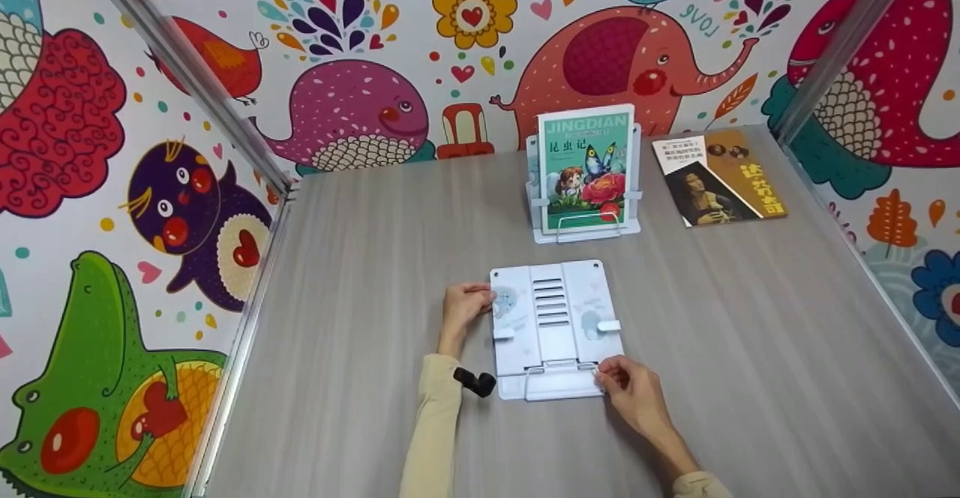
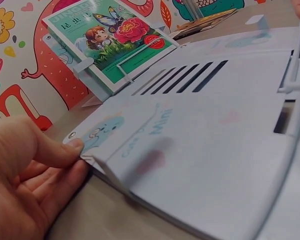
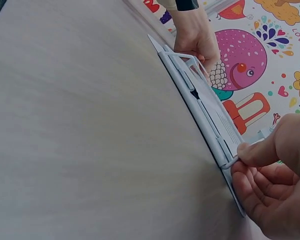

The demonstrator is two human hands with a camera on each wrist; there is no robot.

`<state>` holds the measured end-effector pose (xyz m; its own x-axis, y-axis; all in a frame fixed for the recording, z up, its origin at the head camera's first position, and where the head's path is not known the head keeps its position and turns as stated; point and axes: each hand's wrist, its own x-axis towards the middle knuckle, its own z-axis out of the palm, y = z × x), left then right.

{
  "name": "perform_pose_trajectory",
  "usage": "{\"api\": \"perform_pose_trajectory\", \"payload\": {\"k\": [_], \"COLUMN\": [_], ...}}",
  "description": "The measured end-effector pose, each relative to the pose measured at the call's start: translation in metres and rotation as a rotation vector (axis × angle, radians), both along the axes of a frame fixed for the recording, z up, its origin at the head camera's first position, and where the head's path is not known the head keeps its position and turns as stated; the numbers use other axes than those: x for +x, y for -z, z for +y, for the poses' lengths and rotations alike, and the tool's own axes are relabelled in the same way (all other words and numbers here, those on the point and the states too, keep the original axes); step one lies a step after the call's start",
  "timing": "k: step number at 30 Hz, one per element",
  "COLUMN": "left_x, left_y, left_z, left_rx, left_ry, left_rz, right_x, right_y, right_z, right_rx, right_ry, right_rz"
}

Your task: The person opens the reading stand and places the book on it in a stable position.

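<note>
A white book stand (image 1: 557, 340) lies folded flat on the table, with slots down its middle, a side clip on each half and cartoon prints. My left hand (image 1: 466, 307) pinches its left edge near the far corner; in the left wrist view the thumb (image 2: 72, 150) lies on top and the fingers are underneath. At the near right corner my right hand (image 1: 634, 393) pinches the stand's white wire bracket (image 3: 229, 164) between thumb and forefinger. That bracket spans the stand's near edge.
Behind the stand, a second book stand (image 1: 543, 237) stands upright and holds a green children's book (image 1: 585, 168). A brown and white book (image 1: 720, 177) lies flat at the back right of the grey table (image 1: 360, 295). Printed cartoon walls enclose the table, with metal frame posts (image 1: 187, 70).
</note>
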<state>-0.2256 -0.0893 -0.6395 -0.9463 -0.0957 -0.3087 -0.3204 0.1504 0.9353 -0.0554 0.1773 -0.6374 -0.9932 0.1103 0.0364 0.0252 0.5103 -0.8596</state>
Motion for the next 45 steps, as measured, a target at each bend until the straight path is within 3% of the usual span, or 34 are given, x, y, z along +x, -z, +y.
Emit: {"api": "perform_pose_trajectory", "payload": {"k": [17,27,39,45], "left_x": [0.001,0.0,0.001,0.001], "left_y": [0.001,0.001,0.0,0.003], "left_z": [0.0,0.001,0.002,0.003], "left_rx": [-0.012,-0.007,0.014,0.0], "left_ry": [-0.013,-0.028,-0.041,-0.024], "left_rz": [0.001,-0.004,-0.005,0.007], "right_x": [0.001,0.003,0.004,0.003], "right_y": [0.007,0.015,0.015,0.004], "right_z": [0.004,0.006,0.006,0.007], "right_rx": [-0.059,-0.105,-0.165,-0.148], "right_ry": [-0.017,-0.053,-0.054,-0.036], "right_rz": [0.038,0.145,0.095,-0.026]}}
